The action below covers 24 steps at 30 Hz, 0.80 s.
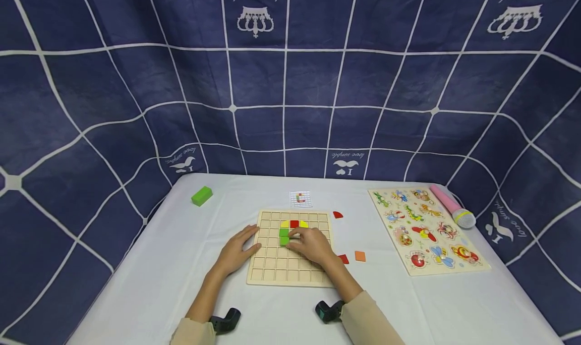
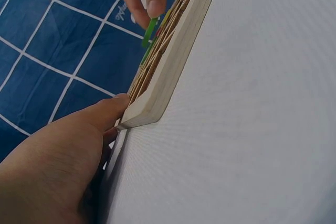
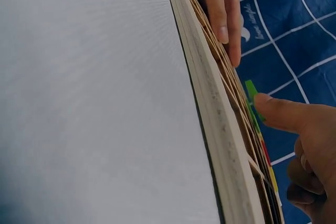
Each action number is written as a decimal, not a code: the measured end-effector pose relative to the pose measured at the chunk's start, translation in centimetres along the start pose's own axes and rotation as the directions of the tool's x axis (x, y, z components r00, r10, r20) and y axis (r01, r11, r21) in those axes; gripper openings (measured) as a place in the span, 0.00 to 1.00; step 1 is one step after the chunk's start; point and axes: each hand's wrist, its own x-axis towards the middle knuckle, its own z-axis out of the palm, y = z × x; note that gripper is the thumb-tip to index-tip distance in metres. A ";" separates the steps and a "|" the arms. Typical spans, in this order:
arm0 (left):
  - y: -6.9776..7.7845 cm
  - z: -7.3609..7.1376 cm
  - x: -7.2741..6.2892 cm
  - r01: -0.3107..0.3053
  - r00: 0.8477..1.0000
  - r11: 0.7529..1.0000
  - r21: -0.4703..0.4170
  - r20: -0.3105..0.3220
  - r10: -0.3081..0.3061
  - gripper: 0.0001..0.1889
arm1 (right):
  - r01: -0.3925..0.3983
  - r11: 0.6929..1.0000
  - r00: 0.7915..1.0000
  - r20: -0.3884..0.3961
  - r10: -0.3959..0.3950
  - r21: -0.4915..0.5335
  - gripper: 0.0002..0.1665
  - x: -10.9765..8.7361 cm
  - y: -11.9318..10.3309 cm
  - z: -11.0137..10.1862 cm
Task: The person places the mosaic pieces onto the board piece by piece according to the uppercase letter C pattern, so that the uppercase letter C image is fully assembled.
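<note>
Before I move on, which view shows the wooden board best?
The head view: it shows most of the wooden board's top face. The left wrist and right wrist views show mainly its side edge, at a steep slant and cut off by the frame.

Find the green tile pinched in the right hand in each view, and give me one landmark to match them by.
Head: green tile, lower middle of the picture, at the fingertips of the right hand.
Left wrist: green tile, upper part, slightly left of centre, tilted.
Right wrist: green tile, right of centre, about mid-height, by the thumb tip.
Shared landmark: the wooden grid board, edge-on in both wrist views.
</note>
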 end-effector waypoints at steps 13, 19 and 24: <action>-0.1 0.0 0.1 -0.006 1.000 1.000 0.003 0.002 0.006 0.29 | -0.006 0.999 1.000 0.015 0.006 -0.039 0.17 0.3 0.0 0.4; 0.0 0.2 0.0 -0.001 1.000 1.000 -0.006 0.001 0.001 0.29 | -0.014 1.000 1.000 0.015 0.014 0.011 0.16 0.0 0.2 -0.1; 0.0 0.1 0.1 -0.006 1.000 1.000 0.007 0.003 0.006 0.29 | -0.029 0.998 1.000 -0.004 0.029 0.058 0.14 -0.7 0.5 -1.3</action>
